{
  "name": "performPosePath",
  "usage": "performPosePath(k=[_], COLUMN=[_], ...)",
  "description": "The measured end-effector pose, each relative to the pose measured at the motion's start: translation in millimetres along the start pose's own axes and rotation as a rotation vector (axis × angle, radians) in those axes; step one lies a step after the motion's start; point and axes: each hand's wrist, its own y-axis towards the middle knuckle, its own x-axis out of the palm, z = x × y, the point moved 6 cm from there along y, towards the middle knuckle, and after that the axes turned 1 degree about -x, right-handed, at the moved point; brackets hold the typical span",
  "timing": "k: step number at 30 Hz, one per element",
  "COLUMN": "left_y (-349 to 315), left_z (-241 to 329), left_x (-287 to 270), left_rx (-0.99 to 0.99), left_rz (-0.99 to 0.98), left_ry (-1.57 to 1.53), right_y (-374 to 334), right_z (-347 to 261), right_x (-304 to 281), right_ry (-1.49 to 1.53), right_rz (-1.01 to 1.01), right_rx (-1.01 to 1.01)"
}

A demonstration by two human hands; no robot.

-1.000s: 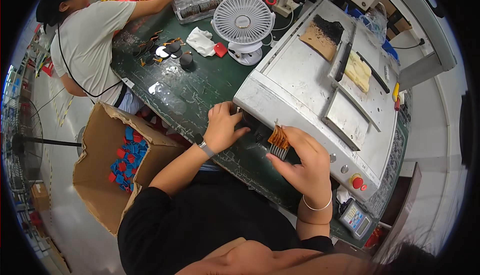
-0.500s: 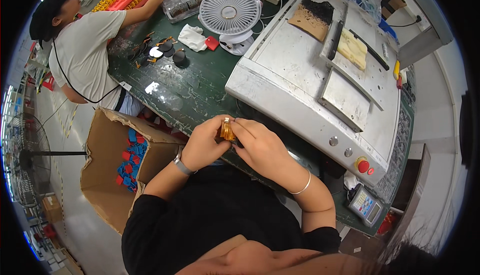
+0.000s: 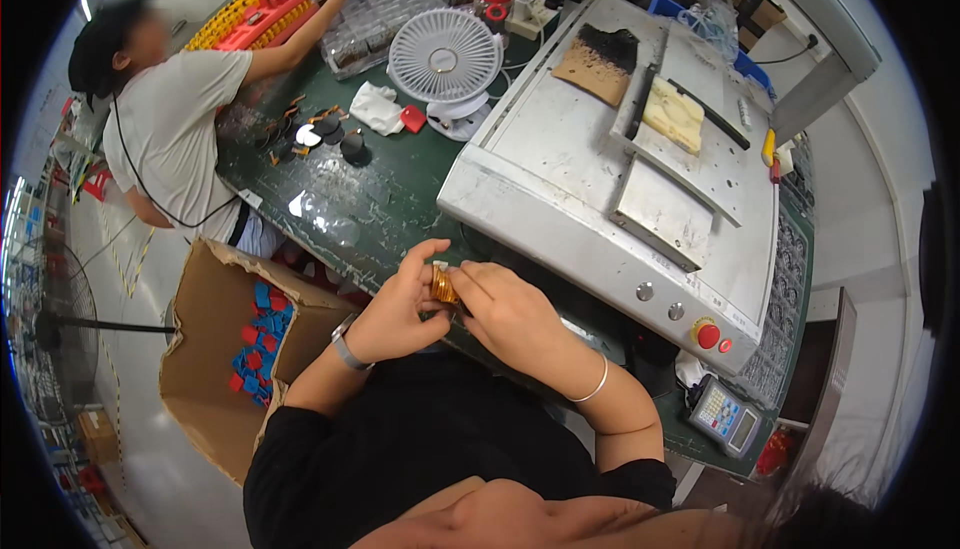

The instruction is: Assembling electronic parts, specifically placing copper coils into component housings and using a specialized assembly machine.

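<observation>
Between my hands is a small, shiny gold-coloured piece with a ribbed side (image 3: 444, 286), a bit of white at its top. My right hand (image 3: 510, 314) pinches it from the right with fingers bent round it. Beside it on the left, my left hand (image 3: 393, 316) has its index finger stretched up and its thumb apart, while other fingertips touch the piece. The fingers hide part of it, so its exact kind cannot be made out. Both hands are over the front edge of the green table (image 3: 335, 204).
To the right stands a grey metal machine (image 3: 590, 219) with knobs and a red button (image 3: 707, 335). Beyond are a white fan (image 3: 445, 54) and dark round pieces (image 3: 353, 147). A cardboard box (image 3: 190, 349) holds red and blue pieces. At the left, a co-worker (image 3: 175, 99) reaches across the table.
My left hand has loosened, its index finger now lifted and its thumb apart. The gold-coloured piece has turned and sits slightly lower and further left. The whole view has shifted a little.
</observation>
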Motion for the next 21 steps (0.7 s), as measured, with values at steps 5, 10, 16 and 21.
performPosePath(k=[5,10,16,21], left_y=[-0.9,7.1,14.3,14.1], left_z=[5.7,13.1,0.2,-8.4], left_x=[0.0,-12.7,0.9,4.6], left_rx=[-0.031,0.11,0.031,-0.037], left_rz=[0.0,0.076,-0.103,-0.048], left_ry=[-0.009,-0.316,-0.452,-0.503], right_y=[-2.2,7.3,7.1,7.8], right_z=[3.7,11.4,16.4,10.2], right_x=[5.9,-26.2,-38.6,-31.9], right_ry=[0.018,0.278,0.448,0.418], right_rz=[-0.051,0.106,0.151,0.124], right_rx=[-0.003,0.059,0.08,0.037])
